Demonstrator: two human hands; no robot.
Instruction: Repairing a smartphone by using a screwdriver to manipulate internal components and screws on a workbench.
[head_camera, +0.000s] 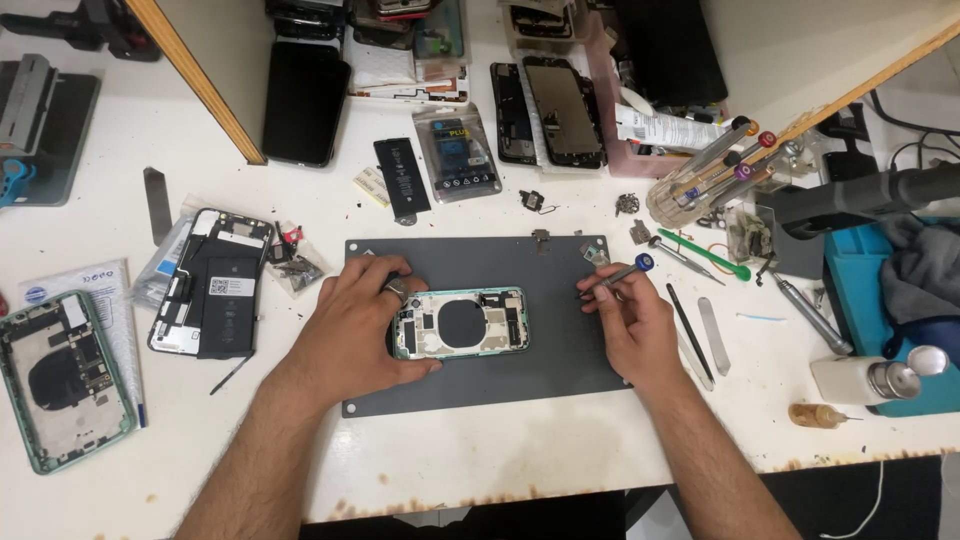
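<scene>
Gripping: left hand clasps the green phone frame on the grey mat;
Pinching: right hand holds a screwdriver, just right of the frame

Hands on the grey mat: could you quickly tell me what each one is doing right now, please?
Left hand: closed on the green phone frame, steadying it.
Right hand: closed on a screwdriver.

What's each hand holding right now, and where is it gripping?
Left hand steadies the green phone frame by its left end on the grey mat. Right hand pinches a screwdriver along its shaft, below the blue cap.
</scene>
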